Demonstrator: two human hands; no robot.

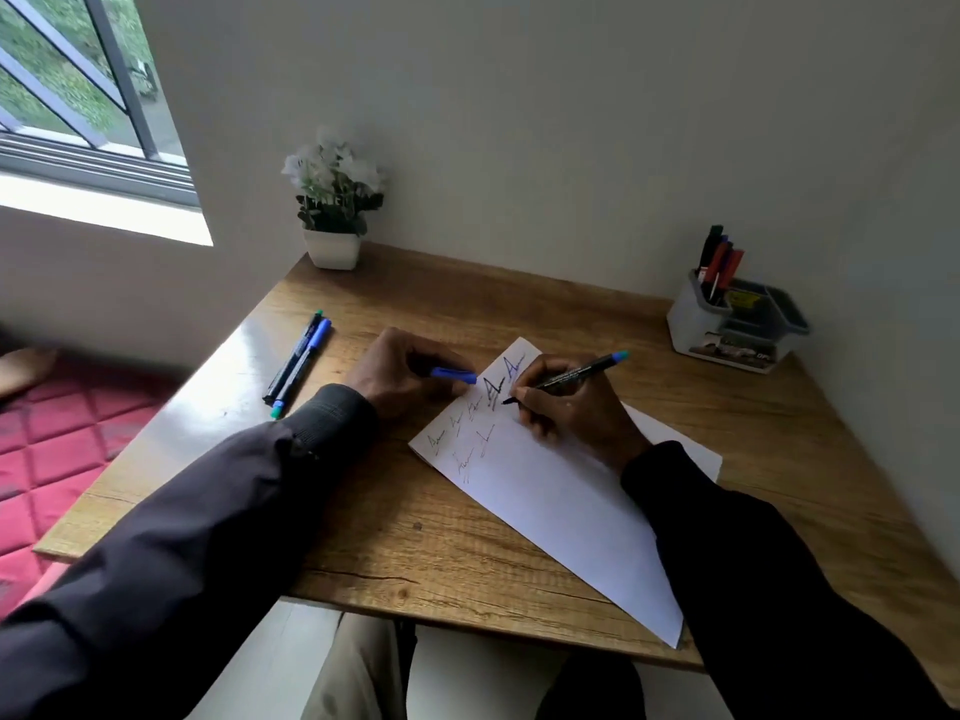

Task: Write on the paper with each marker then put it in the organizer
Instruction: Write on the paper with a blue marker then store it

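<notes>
The right hand (566,407) grips a marker (571,376), its fingers (530,400) curled round the barrel low down, near the tip. The tip touches the paper (561,501) near its far corner, beside several short scribbles. The paper lies aslant in the middle of the counter (415,537).

The marker's long axis runs from the tip, at the near left, up to its blue end at the far right. That end points roughly toward the organizer (696,324), which stands at the counter's far right corner, well apart from the hand. A few markers stand upright in its left compartment. The right hand is the nearer one to it.

The left hand (400,371) rests at the paper's far left edge and pinches a blue cap (453,375), whose end points toward the tip. Cap and tip are near each other but apart, so capping probably comes before the carry to the organizer.

Two markers (298,358) lie side by side near the counter's left edge, nearer the left hand, probably yet to be used.
</notes>
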